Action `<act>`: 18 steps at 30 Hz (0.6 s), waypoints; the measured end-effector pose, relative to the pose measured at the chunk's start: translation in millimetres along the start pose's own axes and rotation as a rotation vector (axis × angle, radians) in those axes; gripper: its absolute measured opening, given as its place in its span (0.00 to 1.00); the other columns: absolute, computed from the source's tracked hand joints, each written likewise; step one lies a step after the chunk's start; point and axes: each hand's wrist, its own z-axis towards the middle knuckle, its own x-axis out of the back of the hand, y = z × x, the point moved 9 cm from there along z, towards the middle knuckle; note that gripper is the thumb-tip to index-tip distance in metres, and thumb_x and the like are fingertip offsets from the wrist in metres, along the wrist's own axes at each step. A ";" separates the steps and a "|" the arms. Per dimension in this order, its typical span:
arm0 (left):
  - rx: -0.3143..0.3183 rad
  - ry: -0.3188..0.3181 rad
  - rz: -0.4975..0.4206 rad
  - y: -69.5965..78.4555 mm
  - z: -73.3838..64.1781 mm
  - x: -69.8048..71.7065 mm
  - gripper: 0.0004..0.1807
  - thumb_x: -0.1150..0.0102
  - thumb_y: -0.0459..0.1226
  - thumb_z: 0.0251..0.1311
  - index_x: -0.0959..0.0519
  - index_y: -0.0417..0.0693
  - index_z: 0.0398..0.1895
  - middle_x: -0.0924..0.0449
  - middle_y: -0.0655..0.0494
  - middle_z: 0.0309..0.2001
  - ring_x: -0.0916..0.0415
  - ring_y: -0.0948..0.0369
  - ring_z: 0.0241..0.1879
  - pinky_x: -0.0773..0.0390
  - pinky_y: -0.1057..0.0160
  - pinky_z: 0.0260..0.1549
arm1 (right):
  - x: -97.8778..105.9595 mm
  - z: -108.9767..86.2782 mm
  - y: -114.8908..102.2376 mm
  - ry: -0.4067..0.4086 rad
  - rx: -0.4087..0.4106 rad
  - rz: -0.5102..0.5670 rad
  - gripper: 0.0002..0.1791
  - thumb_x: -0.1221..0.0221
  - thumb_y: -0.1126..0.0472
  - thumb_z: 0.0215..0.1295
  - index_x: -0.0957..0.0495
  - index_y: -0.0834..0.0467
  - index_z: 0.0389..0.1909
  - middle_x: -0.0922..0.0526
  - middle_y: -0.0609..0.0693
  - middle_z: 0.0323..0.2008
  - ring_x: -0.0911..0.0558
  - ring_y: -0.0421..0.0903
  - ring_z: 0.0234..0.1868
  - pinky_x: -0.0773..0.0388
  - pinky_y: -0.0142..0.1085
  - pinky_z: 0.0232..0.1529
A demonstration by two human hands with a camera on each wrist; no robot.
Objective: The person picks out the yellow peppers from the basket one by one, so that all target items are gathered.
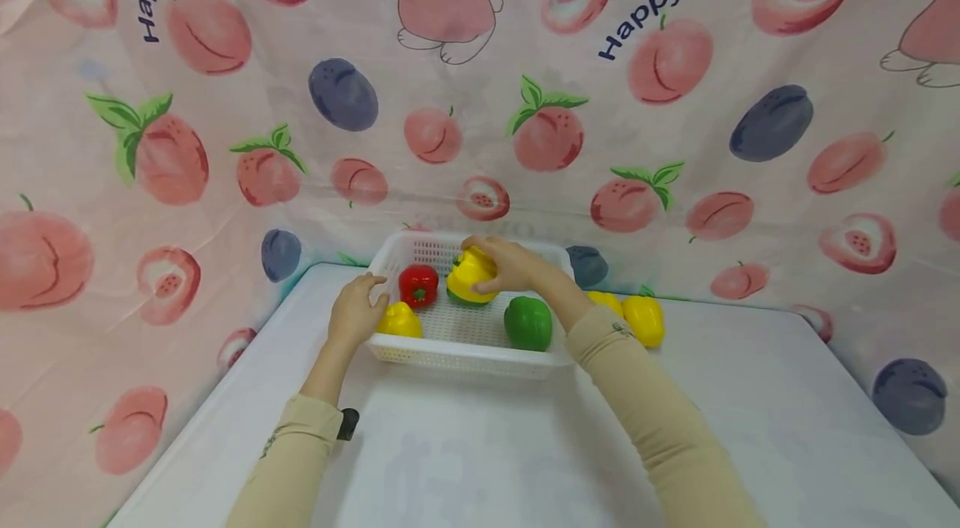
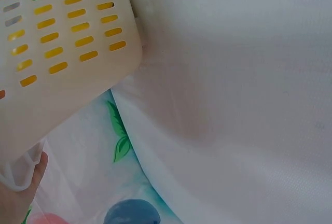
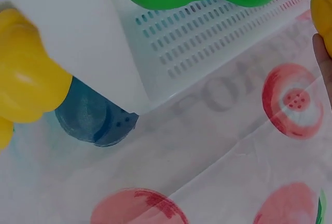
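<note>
In the head view my right hand (image 1: 516,265) grips a yellow bell pepper (image 1: 471,268) over the white plastic basket (image 1: 465,356). A green bell pepper (image 1: 467,296) shows partly beneath it. At the basket's left side, my left hand (image 1: 357,310) holds the rim; its fingertips reach over the edge. Inside the basket are a red bell pepper (image 1: 418,286), another yellow pepper (image 1: 401,321) near the left hand, and a green pepper (image 1: 528,323) at the right. The left wrist view catches only part of the left hand (image 2: 15,203) at the basket's edge.
Outside the basket on the right, two yellow peppers stand on the white table (image 1: 480,445), the nearer one (image 1: 643,321) partly beside the right sleeve. A fruit-print cloth (image 1: 465,95) hangs directly behind the basket and along the left.
</note>
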 end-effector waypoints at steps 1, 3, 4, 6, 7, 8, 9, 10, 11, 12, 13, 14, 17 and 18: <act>0.000 -0.001 -0.001 -0.1 0.0 -0.3 0.22 0.51 0.40 0.65 0.28 0.39 0.60 0.37 0.36 0.67 0.41 0.40 0.66 0.41 0.40 0.65 | 1.1 -2.1 -0.8 0.010 0.006 0.008 0.34 0.36 0.52 0.57 0.37 0.51 0.63 0.31 0.56 0.62 0.28 0.53 0.55 0.28 0.48 0.59; -0.001 -0.002 -0.002 -0.3 -0.1 -0.7 0.22 0.51 0.39 0.65 0.28 0.40 0.59 0.37 0.36 0.67 0.41 0.40 0.67 0.41 0.40 0.65 | 3.0 -6.2 -2.0 0.024 0.004 0.026 0.34 0.36 0.52 0.57 0.37 0.51 0.64 0.31 0.56 0.63 0.28 0.54 0.55 0.28 0.49 0.60; -0.001 -0.003 -0.003 -0.2 -0.2 -0.7 0.21 0.51 0.39 0.65 0.28 0.40 0.59 0.37 0.36 0.67 0.41 0.40 0.67 0.41 0.40 0.65 | 4.1 -8.3 -2.4 0.032 0.001 0.032 0.34 0.36 0.52 0.57 0.37 0.50 0.64 0.32 0.56 0.63 0.28 0.54 0.55 0.28 0.50 0.60; -0.002 -0.005 0.000 -0.1 -0.6 -0.3 0.21 0.51 0.39 0.65 0.28 0.40 0.59 0.38 0.36 0.67 0.41 0.40 0.67 0.41 0.40 0.65 | 6.7 -12.7 -3.3 0.048 -0.007 0.041 0.34 0.36 0.52 0.57 0.36 0.49 0.65 0.33 0.56 0.64 0.29 0.55 0.56 0.30 0.52 0.61; -0.003 -0.004 0.002 0.2 -1.0 0.4 0.21 0.51 0.39 0.65 0.28 0.40 0.59 0.38 0.36 0.67 0.41 0.40 0.67 0.41 0.40 0.65 | 8.0 -15.0 -3.6 0.057 -0.012 0.047 0.34 0.36 0.52 0.57 0.36 0.48 0.65 0.33 0.56 0.64 0.29 0.55 0.56 0.30 0.53 0.61; -0.004 -0.002 0.003 0.2 -1.2 1.1 0.21 0.51 0.39 0.65 0.28 0.40 0.59 0.38 0.36 0.67 0.41 0.39 0.67 0.41 0.40 0.65 | 9.7 -16.8 -4.2 0.070 -0.013 0.050 0.33 0.37 0.52 0.57 0.36 0.48 0.64 0.33 0.56 0.64 0.29 0.55 0.56 0.29 0.53 0.61; -0.004 -0.001 0.005 0.2 -1.5 1.7 0.21 0.51 0.39 0.65 0.27 0.40 0.59 0.38 0.36 0.67 0.41 0.39 0.67 0.41 0.39 0.65 | 11.5 -18.8 -5.1 0.085 -0.011 0.050 0.33 0.37 0.52 0.57 0.36 0.48 0.64 0.33 0.56 0.64 0.28 0.55 0.55 0.29 0.53 0.60; -0.003 0.000 0.007 0.4 -1.6 2.1 0.21 0.52 0.39 0.65 0.27 0.40 0.59 0.38 0.36 0.67 0.41 0.39 0.67 0.41 0.39 0.65 | 13.7 -21.1 -5.8 0.101 -0.008 0.050 0.33 0.37 0.52 0.57 0.36 0.48 0.64 0.33 0.57 0.64 0.28 0.55 0.54 0.27 0.52 0.59; -0.001 0.001 0.009 0.4 -1.6 2.4 0.21 0.52 0.39 0.65 0.27 0.40 0.59 0.38 0.36 0.67 0.41 0.39 0.67 0.41 0.39 0.65 | 15.8 -23.2 -6.6 0.119 -0.002 0.051 0.33 0.37 0.52 0.57 0.36 0.48 0.65 0.33 0.57 0.63 0.27 0.55 0.53 0.26 0.51 0.57; 0.001 0.001 0.010 0.3 -1.6 2.5 0.21 0.52 0.39 0.65 0.27 0.40 0.59 0.38 0.36 0.67 0.41 0.39 0.67 0.41 0.39 0.65 | 17.9 -25.4 -7.1 0.139 0.001 0.054 0.34 0.37 0.52 0.57 0.36 0.48 0.65 0.33 0.57 0.62 0.27 0.55 0.52 0.26 0.51 0.56; 0.003 0.000 0.010 0.1 -1.6 2.4 0.21 0.52 0.40 0.66 0.28 0.40 0.59 0.38 0.36 0.67 0.41 0.39 0.67 0.41 0.39 0.65 | 19.7 -27.6 -7.2 0.157 0.001 0.058 0.34 0.38 0.52 0.57 0.37 0.48 0.65 0.32 0.57 0.62 0.27 0.55 0.50 0.25 0.49 0.54; 0.004 -0.003 0.011 -0.2 -1.5 1.9 0.21 0.52 0.39 0.66 0.28 0.41 0.59 0.38 0.36 0.67 0.41 0.39 0.67 0.41 0.39 0.65 | 21.8 -30.0 -7.2 0.180 0.001 0.061 0.34 0.38 0.52 0.57 0.37 0.48 0.66 0.32 0.57 0.61 0.27 0.54 0.49 0.24 0.48 0.52; 0.004 -0.010 0.010 -0.2 -1.4 0.6 0.21 0.52 0.39 0.66 0.28 0.40 0.59 0.38 0.36 0.67 0.42 0.40 0.67 0.42 0.39 0.65 | 27.6 -37.6 -5.7 0.247 -0.005 0.087 0.35 0.38 0.51 0.56 0.37 0.48 0.66 0.31 0.57 0.57 0.27 0.53 0.46 0.23 0.46 0.47; 0.002 -0.010 0.010 0.0 -1.4 0.2 0.21 0.51 0.39 0.66 0.28 0.40 0.59 0.38 0.36 0.67 0.42 0.39 0.67 0.42 0.39 0.65 | 28.8 -40.2 -4.3 0.265 -0.013 0.100 0.35 0.38 0.51 0.56 0.37 0.48 0.66 0.31 0.57 0.56 0.27 0.52 0.45 0.23 0.45 0.47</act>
